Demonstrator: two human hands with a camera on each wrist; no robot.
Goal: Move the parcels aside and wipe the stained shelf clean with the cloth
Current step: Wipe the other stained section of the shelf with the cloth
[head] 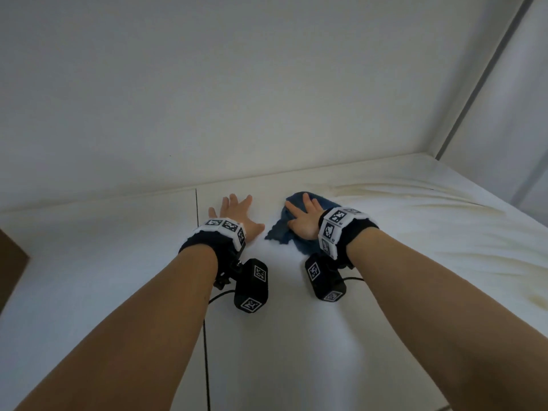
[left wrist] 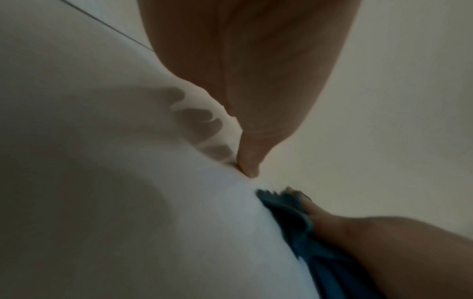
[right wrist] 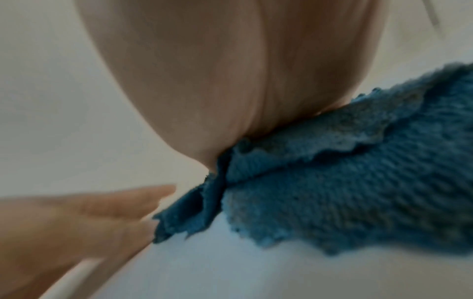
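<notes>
A blue cloth (head: 299, 229) lies on the white shelf (head: 296, 321), near the back wall. My right hand (head: 304, 218) presses flat on it with straight fingers; the right wrist view shows the cloth (right wrist: 345, 182) bunched under my palm. My left hand (head: 237, 212) rests flat on the bare shelf just left of the cloth, fingers spread. In the left wrist view the cloth (left wrist: 307, 232) sits close beside my thumb. Yellowish stain streaks (head: 400, 203) cover the shelf to the right of the cloth. No parcel is clearly in view.
A brown edge (head: 13, 262), perhaps a cardboard box, shows at the far left. A thin dark seam (head: 204, 321) runs front to back across the shelf. A side wall (head: 504, 114) closes the shelf on the right.
</notes>
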